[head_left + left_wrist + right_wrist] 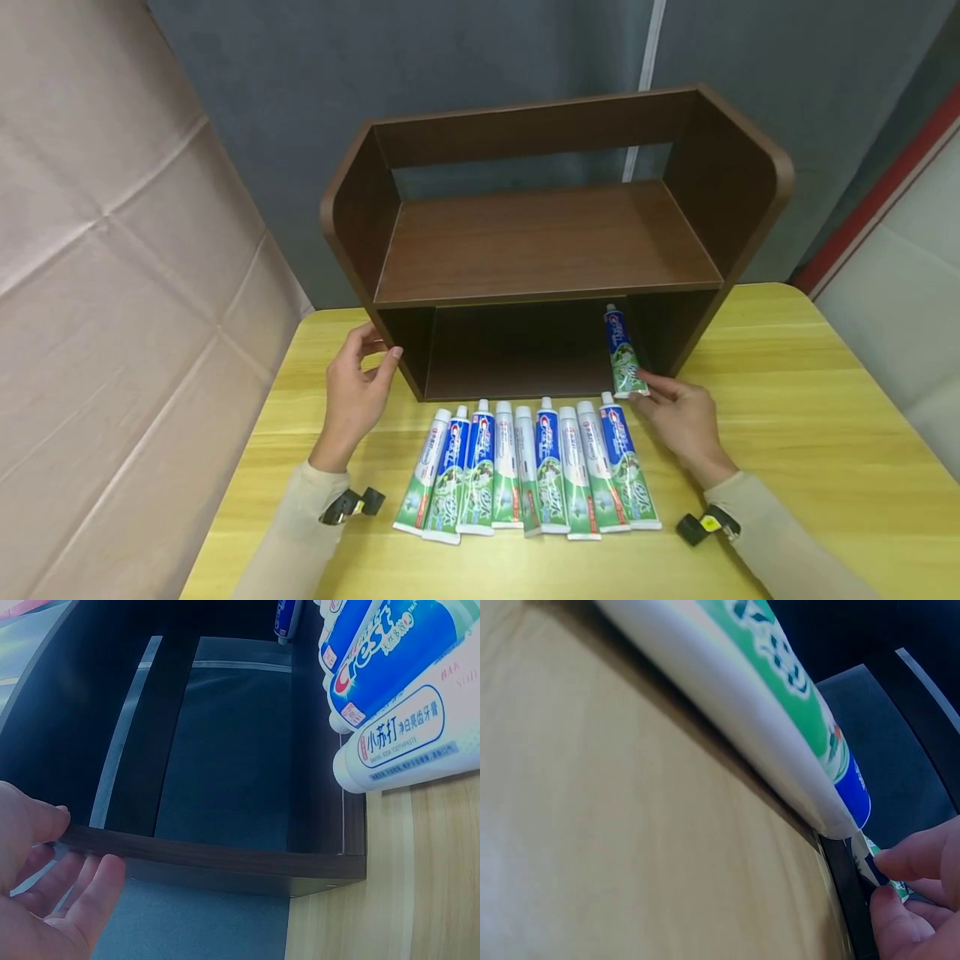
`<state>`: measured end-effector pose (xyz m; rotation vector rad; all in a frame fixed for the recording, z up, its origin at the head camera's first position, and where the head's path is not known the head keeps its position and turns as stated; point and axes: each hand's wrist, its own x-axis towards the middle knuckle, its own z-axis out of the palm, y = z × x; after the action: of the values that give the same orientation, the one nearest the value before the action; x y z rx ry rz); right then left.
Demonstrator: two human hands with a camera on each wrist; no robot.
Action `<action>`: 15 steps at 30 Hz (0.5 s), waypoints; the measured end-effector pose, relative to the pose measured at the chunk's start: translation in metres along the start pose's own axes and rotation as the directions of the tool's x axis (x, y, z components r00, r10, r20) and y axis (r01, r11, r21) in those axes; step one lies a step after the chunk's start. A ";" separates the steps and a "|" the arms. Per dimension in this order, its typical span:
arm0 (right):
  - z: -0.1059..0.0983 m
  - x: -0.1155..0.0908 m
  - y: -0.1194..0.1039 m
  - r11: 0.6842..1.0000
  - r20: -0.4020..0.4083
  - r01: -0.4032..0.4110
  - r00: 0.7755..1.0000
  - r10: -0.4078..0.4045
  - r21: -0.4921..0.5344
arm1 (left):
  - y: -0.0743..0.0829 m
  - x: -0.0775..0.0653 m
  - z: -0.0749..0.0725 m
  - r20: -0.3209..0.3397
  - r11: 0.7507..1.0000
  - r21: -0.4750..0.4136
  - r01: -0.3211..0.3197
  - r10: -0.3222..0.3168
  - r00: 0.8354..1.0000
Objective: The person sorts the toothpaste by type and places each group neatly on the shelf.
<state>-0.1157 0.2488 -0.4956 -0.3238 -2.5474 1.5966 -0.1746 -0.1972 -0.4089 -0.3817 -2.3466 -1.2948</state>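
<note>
My right hand [684,421] pinches the crimped tail end of a toothpaste tube [622,350], blue, green and white. This tube lies in the lower compartment of a dark brown wooden shelf [547,242], near its right side wall, with the cap pointing to the back. In the right wrist view, thumb and finger [919,855] meet on the tube's end at the shelf's front edge. My left hand [357,392] holds the shelf's left side panel [202,855], thumb on one face and fingers on the other.
Several toothpaste tubes [550,475] lie side by side in front of the shelf, caps toward it, some blue and green, others white and green. They rest on a yellow wood-grain table [780,433]. A grey curtain [480,58] hangs behind; a pale cloth wall [112,292] stands left.
</note>
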 end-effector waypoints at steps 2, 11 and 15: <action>0.000 0.000 0.000 1.000 0.019 0.005 1.000 -0.005 -0.003 | -0.001 0.000 0.000 0.000 1.000 0.000 0.002 -0.002 1.000; 0.002 0.000 -0.002 0.988 -0.015 0.109 0.994 -0.112 -0.113 | -0.001 0.000 0.000 0.000 1.000 0.003 0.007 -0.007 1.000; 0.003 0.001 -0.001 0.980 -0.043 0.128 0.990 -0.136 -0.155 | -0.001 0.000 0.000 0.003 1.000 -0.001 0.002 -0.002 1.000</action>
<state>-0.1175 0.2461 -0.4961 -0.2035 -2.5952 1.3349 -0.1747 -0.1978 -0.4100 -0.3823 -2.3490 -1.2974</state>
